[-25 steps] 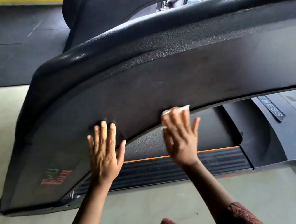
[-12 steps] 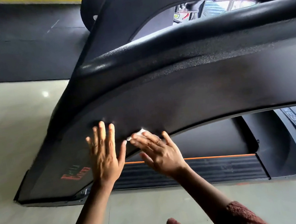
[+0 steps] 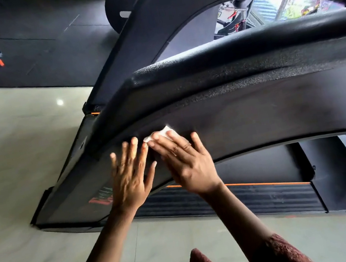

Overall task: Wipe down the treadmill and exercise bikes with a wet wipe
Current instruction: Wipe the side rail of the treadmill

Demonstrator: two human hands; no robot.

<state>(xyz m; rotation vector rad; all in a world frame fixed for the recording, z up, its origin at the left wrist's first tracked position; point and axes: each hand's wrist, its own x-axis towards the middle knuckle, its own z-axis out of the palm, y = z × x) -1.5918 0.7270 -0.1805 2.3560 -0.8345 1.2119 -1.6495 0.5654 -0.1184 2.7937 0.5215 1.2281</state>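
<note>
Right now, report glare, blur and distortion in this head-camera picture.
Head view: two lamp glints on the glossy pale floor; the treadmill side panel bows with wide-angle distortion; the right hand pressing the wet wipe looks slightly motion-smeared, the left hand crisper; the window beyond is overbright.

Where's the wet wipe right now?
Head view, centre: the wet wipe sits under the fingertips of the right hand, pressed on the treadmill's black side panel, beside the left hand.
</note>
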